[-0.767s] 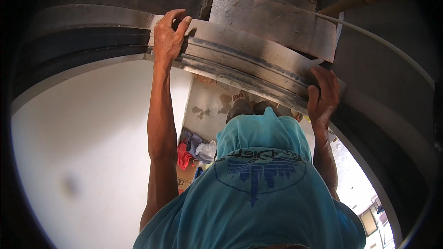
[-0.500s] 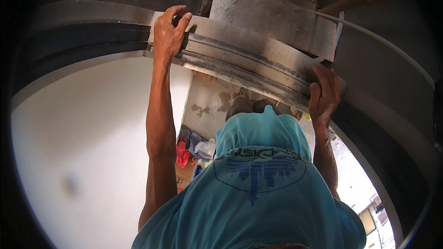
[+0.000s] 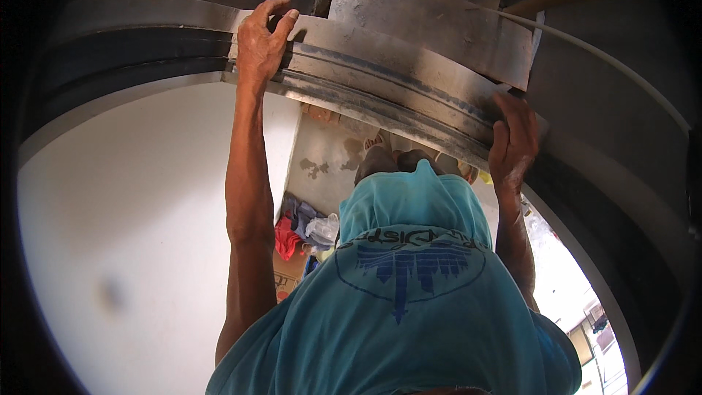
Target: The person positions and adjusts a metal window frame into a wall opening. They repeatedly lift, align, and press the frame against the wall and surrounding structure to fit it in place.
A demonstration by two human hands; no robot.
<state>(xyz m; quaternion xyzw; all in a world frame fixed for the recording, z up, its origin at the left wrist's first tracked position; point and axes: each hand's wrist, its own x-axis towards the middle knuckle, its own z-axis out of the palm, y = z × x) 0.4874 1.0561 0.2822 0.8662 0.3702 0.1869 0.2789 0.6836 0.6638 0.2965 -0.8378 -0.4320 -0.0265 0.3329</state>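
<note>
I seem to be steadying the long, grey, grooved beam (image 3: 387,62) before me, left hand (image 3: 259,45) and right hand (image 3: 516,139) apart along it, grip unclear, any shift calling for even pressure.

Left arm (image 3: 250,197): extended almost straight, rising from the lower part of the frame, left of centre. Left wrist (image 3: 252,84): nearly in line with the arm. Left hand (image 3: 259,45): upper part of the frame, left of centre; fingers curved toward the right, left thumb (image 3: 286,24) set apart. Right arm (image 3: 514,245): foreshortened, right of centre. Right hand (image 3: 518,145): right of centre, lower than the left; fingers bent, right thumb (image 3: 499,140) separated by a gap.
</note>
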